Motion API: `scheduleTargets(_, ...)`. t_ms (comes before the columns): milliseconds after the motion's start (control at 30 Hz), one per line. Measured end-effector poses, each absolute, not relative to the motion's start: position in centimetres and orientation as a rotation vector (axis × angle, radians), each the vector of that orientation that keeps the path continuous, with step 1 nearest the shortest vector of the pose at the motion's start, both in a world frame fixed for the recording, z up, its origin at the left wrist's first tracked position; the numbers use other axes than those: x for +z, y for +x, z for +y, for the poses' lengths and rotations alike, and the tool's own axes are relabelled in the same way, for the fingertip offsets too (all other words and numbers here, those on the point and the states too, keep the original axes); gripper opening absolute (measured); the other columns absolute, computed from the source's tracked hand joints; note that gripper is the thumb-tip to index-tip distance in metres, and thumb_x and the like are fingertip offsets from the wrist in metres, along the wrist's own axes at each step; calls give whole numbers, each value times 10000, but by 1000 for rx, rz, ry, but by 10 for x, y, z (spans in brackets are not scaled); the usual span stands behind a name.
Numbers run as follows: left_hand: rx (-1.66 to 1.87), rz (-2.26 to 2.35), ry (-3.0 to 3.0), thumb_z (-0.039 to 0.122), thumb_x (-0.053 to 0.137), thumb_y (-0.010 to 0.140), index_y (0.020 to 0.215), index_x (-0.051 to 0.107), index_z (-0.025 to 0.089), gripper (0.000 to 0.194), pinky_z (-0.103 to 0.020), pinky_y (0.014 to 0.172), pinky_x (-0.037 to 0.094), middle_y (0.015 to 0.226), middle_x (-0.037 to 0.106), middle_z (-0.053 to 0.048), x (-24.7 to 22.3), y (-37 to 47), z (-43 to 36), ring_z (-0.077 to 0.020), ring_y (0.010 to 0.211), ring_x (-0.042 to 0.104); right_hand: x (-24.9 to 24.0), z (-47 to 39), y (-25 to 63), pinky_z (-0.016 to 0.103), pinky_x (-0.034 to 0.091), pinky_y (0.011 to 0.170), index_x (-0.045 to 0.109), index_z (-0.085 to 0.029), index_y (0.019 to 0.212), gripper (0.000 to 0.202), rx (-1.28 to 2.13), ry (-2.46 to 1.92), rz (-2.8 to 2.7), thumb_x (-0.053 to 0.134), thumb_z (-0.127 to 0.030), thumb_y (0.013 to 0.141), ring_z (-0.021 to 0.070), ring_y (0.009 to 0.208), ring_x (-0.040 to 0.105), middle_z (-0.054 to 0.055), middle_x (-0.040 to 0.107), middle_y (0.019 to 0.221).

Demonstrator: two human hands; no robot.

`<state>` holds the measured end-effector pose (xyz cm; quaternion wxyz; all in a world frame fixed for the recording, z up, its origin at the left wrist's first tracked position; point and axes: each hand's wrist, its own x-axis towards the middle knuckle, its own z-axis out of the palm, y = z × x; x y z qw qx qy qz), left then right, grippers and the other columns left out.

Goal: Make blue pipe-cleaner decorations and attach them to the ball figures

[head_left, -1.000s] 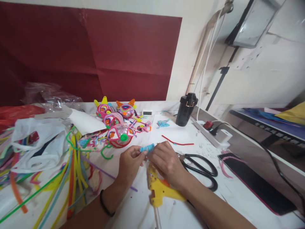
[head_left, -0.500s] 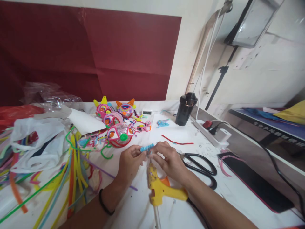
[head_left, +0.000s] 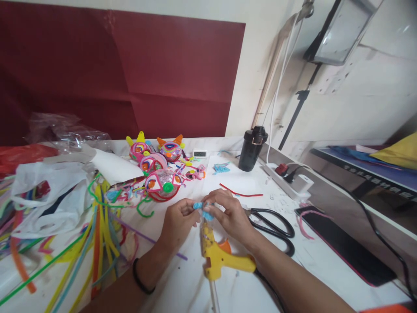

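Both my hands meet over the white table, at the tip of a yellow glue gun (head_left: 213, 258). My left hand (head_left: 178, 221) pinches a light-blue fuzzy pipe cleaner piece (head_left: 198, 205) between thumb and fingertips. On the other side, my right hand (head_left: 230, 214) grips the lower part of the blue pipe cleaner, which is bent; its fingers hide some of it. The glue gun lies on its side, with a glue stick sticking out towards me. Black-handled scissors (head_left: 273, 222) rest just right of my right hand, their blades partly covered.
A red pipe cleaner (head_left: 241, 193) and a small blue piece (head_left: 221, 168) lie ahead. Decorated pipe-cleaner balls (head_left: 163, 184) stand back left. Loose pipe cleaners (head_left: 99, 234) and a white bag (head_left: 48, 195) fill the left. A black bottle (head_left: 253, 150), power strip (head_left: 289, 184) and phone (head_left: 345, 248) are right.
The blue piece, straight and level between my hands before, now shows a second blue part bent down below my right fingers. My right hand has turned slightly; the view has shifted a little.
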<state>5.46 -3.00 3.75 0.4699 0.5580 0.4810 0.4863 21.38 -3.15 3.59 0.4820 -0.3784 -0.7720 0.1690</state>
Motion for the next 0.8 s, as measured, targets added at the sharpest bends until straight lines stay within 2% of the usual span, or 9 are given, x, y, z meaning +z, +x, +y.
scheduleTargets(133, 1181, 1163, 1371, 196, 654, 600, 653, 638, 157, 69, -193, 423, 411, 454, 583, 34, 38, 55, -30, -102, 426, 516, 35, -33, 212, 325, 414, 746, 641, -191, 783, 91, 460, -976, -1814, 603, -260, 828, 171, 766, 575, 32, 648, 770)
scheduleTargets(267, 1181, 1119, 1360, 227, 677, 606, 659, 640, 158, 95, -203, 443, 424, 482, 591, 29, 39, 55, -30, -109, 452, 533, 34, -33, 211, 296, 435, 675, 643, -192, 760, 113, 659, -1056, -1675, 640, -301, 786, 171, 713, 574, 31, 649, 748)
scheduleTargets(400, 1176, 1033, 1308, 250, 690, 634, 719, 648, 154, 135, -219, 535, 471, 619, 656, -2, 39, 56, -31, -129, 568, 596, 32, -31, 211, 278, 442, 626, 627, -183, 731, 182, 891, -1044, -1503, 671, -359, 744, 152, 629, 555, 12, 635, 687)
scheduleTargets(567, 1164, 974, 1248, 173, 745, 571, 774, 644, 166, 227, -240, 664, 506, 717, 701, -14, 35, 57, -32, -154, 696, 653, 32, -27, 210, 286, 440, 622, 633, -175, 687, 206, 927, -1037, -1384, 717, -362, 680, 154, 644, 537, 19, 629, 685)
scheduleTargets(800, 1191, 1009, 1196, 169, 732, 578, 730, 663, 161, 168, -219, 610, 487, 686, 690, -6, 35, 58, -31, -142, 661, 636, 37, -30, 206, 266, 420, 557, 633, -160, 678, 256, 1140, -993, -1237, 766, -367, 607, 129, 552, 523, 5, 611, 608)
